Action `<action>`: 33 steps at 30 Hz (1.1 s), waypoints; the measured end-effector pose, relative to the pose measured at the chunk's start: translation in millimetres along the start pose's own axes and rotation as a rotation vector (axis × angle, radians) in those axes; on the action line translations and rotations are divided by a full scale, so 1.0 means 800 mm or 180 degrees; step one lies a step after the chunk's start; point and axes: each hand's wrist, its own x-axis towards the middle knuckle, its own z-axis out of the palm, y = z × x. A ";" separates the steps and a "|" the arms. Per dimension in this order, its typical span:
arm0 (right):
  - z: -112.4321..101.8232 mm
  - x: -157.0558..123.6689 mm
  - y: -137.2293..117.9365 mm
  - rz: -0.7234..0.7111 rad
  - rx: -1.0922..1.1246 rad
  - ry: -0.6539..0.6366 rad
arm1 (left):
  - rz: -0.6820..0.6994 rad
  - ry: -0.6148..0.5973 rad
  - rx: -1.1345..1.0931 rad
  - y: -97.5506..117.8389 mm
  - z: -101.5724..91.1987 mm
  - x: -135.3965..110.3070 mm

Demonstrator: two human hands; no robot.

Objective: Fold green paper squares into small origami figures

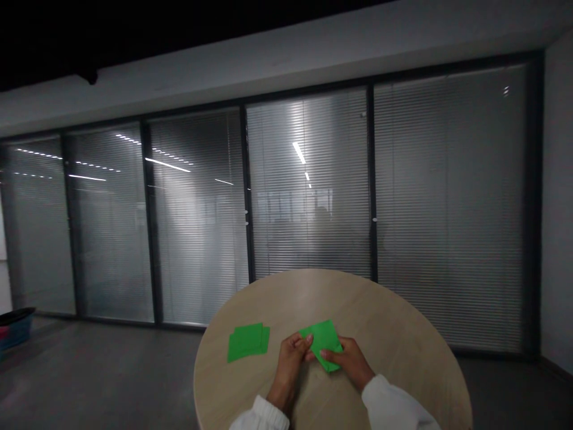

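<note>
A sheet of green paper [323, 337] is held between my two hands above the round table. My left hand [293, 355] pinches its left side, thumb on top. On the right edge, my right hand [351, 361] grips it with the thumb lying across the lower part; the other fingers are mostly hidden behind the sheet. The paper is tilted, with one corner pointing down toward me. To the left of my hands, a small pile of green paper sheets [248, 341] lies on the tabletop, its sheets slightly out of line.
The round wooden table [403, 334] stands before a glass partition [308, 191] with blinds and dark frames. A dark blue container [18, 328] with something pink beside it sits on the grey floor at the far left.
</note>
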 end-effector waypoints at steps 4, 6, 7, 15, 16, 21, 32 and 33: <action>0.000 0.001 0.002 -0.0002 0.0037 0.0019 | -0.0133 -0.0098 -0.0076 -0.008 -0.004 0.004; 0.002 0.002 0.002 0.0010 0.0070 0.0002 | -0.0127 -0.0012 -0.0058 -0.012 -0.006 0.006; 0.003 0.002 0.002 0.0006 0.0109 -0.0035 | -0.0057 0.0097 -0.0033 -0.013 -0.007 0.008; 0.007 0.001 -0.004 -0.0012 0.0246 -0.0029 | -0.0045 0.0093 0.0076 -0.006 0.000 0.008; 0.007 0.002 -0.002 -0.0011 0.0229 0.0042 | -0.0090 0.0047 0.0080 -0.006 0.002 0.007; 0.007 0.003 0.004 0.0086 0.0176 0.0119 | -0.0169 0.0034 0.0225 0.001 0.006 0.003; -0.001 0.009 0.017 0.0117 0.0056 0.0114 | -0.0448 0.0057 0.0314 -0.012 -0.003 0.007; -0.002 0.010 0.018 0.0106 0.0030 0.0165 | -0.0518 0.0022 0.0404 -0.015 -0.005 0.008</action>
